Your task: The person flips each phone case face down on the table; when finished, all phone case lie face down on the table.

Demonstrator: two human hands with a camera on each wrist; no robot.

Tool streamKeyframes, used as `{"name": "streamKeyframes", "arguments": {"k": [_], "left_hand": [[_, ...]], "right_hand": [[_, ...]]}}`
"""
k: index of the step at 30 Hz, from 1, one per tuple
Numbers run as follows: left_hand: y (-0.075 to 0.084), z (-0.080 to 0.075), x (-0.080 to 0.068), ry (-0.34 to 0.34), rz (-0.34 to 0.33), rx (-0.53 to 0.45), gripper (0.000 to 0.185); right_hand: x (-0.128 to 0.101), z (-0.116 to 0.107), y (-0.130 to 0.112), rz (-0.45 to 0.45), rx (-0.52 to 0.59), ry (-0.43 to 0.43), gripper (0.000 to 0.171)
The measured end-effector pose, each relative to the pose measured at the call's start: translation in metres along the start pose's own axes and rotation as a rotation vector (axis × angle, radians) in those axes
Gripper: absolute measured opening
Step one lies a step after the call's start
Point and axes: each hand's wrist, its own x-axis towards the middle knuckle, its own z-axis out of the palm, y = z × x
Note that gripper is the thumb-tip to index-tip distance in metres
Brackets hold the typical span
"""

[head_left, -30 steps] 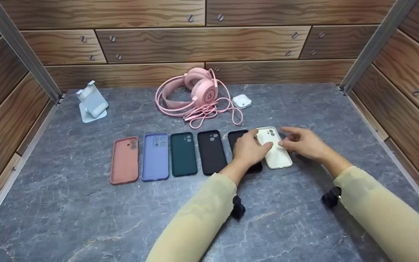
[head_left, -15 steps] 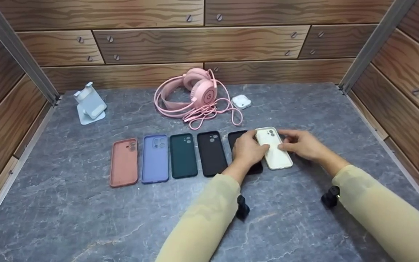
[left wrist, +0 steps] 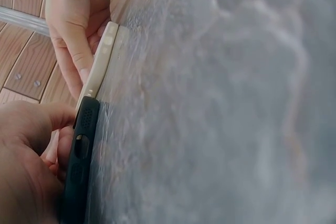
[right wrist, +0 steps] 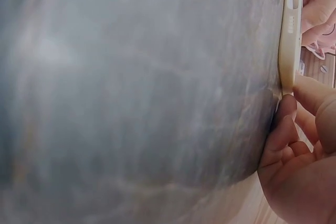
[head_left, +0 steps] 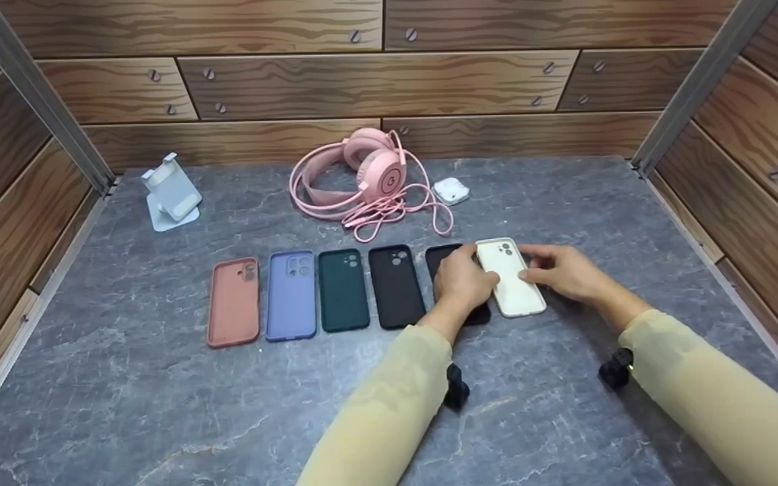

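Grey table [head_left: 159, 398] spans the lower frame. Right of centre, left hand [head_left: 460, 278] and right hand [head_left: 564, 271] hold the white case [head_left: 512, 290] between them, thumbs against it, fingers drawn in at its sides. A black case [head_left: 440, 254], left neighbour, lies partly hidden below the left hand. Judgement: leftward push could knock it askew; uneven grip could twist the white case.

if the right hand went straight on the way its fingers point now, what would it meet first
The white phone case: the right hand is at its right-hand edge, seemingly touching it. Past the case, the left hand looks next in line, though depth is hard to judge.
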Motion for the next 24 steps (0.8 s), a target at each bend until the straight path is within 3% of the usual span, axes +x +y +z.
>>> {"name": "streamKeyframes", "arguments": {"k": [24], "left_hand": [[-0.0001, 0.0003, -0.0006, 0.009, 0.008, -0.003, 0.053]], "right_hand": [[-0.0009, 0.0, 0.0005, -0.024, -0.034, -0.011, 0.056]]}}
